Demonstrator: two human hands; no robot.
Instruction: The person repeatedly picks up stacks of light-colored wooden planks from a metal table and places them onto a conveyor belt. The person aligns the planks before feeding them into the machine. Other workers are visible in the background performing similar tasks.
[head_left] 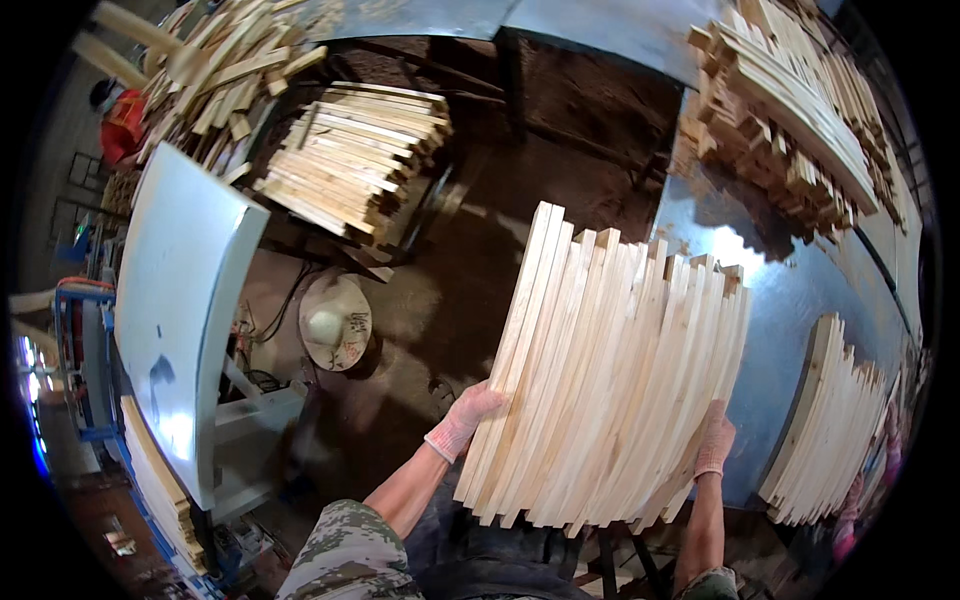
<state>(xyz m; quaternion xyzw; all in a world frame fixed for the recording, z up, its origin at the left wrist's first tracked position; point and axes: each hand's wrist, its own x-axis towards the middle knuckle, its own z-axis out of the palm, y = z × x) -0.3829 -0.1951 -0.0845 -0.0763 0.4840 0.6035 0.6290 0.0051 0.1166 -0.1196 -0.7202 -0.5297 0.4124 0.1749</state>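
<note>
Between my two hands is a wide row of pale wooden strips [610, 380], pressed side by side with uneven ends. My left hand [468, 420], in a pinkish knit glove, grips the row's left edge. On the opposite edge, my gloved right hand [714, 440] presses in from the right, its fingers partly hidden by the wood. The row lies tilted in front of my body, its right part overlapping the edge of a shiny metal table [770, 370]. Both forearms come up from below, with camouflage sleeves.
Another row of strips [825, 430] lies on the table at right, near a pink-gloved hand [848, 515]. Stacked strips [790, 110] fill the far right. At far left are a strip stack [350, 155] and a loose pile [220, 85]. A white machine panel [180, 310] stands left, beside a pale hat [335, 322].
</note>
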